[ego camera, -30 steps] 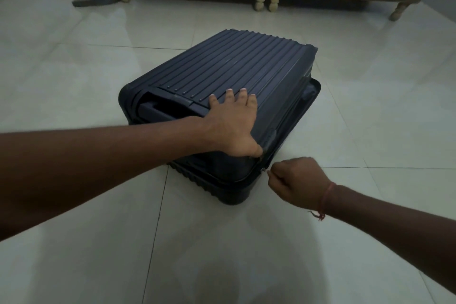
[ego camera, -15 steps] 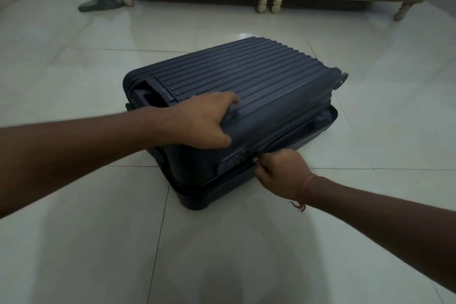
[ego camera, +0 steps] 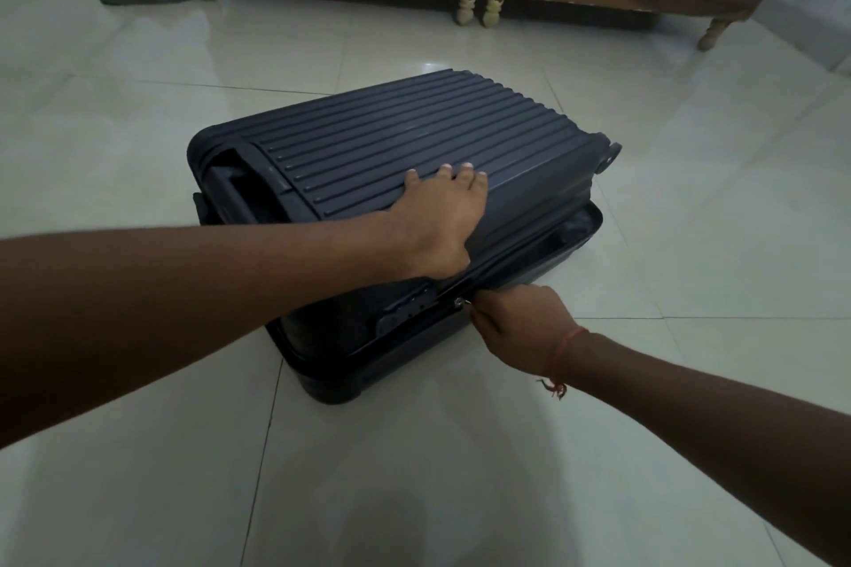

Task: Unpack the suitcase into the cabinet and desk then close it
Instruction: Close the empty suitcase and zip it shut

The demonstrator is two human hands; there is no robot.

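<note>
Case (ego camera: 414, 143): on floor (ego camera: 690, 244), centre, lid down.
Left hand (ego camera: 437, 226): flat, fingers spread, pressing lid near edge.
Right hand (ego camera: 515, 327): pinching zip pull (ego camera: 460, 302), near side.
Done: unpacking, judging by lowered lid.
Left: zip unclosed toward far right; gap shows.

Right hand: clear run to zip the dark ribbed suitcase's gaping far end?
Probably yes. The right hand pinches the zipper pull; the seam beyond lies bare, while the left hand presses the dark ribbed suitcase.
</note>
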